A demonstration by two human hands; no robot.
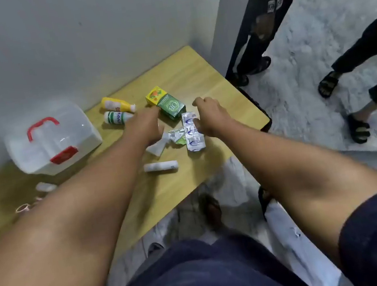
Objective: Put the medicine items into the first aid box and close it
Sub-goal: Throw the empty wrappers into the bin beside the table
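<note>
Hands reach forward together over a pale wood-grain tabletop (210, 85) set in a corner against a plain wall. The left hand (145, 127) is seen from the back, blurred, its fingers stretched toward the green carton (172, 107); whether it grips anything I cannot tell, since the palm is hidden. The right hand (210, 117) is loosely curled, knuckles up, with its fingers resting on the upper end of a silver foil blister strip (192, 132) — touching it, though a firm hold is not visible.

The blister strip is long, shiny and bubbled, printed in blue. Beside it lies a crumpled foil sachet (176, 136) with a green edge, and a flat white paper packet (157, 147) partly under the left hand. The green carton is a small glossy cardboard box lying just against a yellow carton (154, 95) with fruit artwork. Two small plastic bottles lie on their sides near the wall — a yellow bottle (116, 104) and a white bottle (116, 117) with a green label. A white cylindrical tube (160, 166) lies nearer the tabletop's front edge.

The first aid box (51, 142) sits at the left, well apart from both hands: translucent white plastic, rounded lid shut, red handle and red latch.
</note>
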